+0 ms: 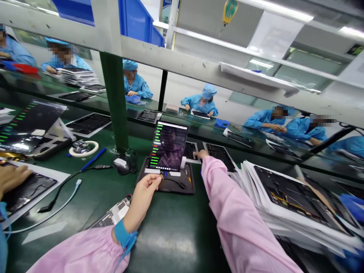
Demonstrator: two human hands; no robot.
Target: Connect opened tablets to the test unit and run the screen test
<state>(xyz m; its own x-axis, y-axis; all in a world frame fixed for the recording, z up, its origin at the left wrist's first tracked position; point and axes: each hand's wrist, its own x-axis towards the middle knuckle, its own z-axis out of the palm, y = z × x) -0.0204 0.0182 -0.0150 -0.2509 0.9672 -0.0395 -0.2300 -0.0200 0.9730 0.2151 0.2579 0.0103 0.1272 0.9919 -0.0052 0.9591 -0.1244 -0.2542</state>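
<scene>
My left hand (148, 186) is pinched at the front of a dark tray (142, 180), beside a short black cable (179, 184). A small brownish piece shows at its fingertips, too small to name. A lit screen (169, 147) with green and red bars leans upright in the tray. My right arm is stretched forward. My right hand (202, 154) is closed at the right edge of a tablet housing (190, 151) on white paper behind the screen; its fingertips are small and partly hidden. A flat battery-like part (113, 214) lies by my left wrist.
A stack of papers and tablet housings (295, 197) rises on the right. A green post (114, 102) and black mouse-like device (125, 161) stand left of the screen. A co-worker's hand (14, 176) rests on a housing at left. Tape roll (96, 148) and cables (66, 201) lie nearby.
</scene>
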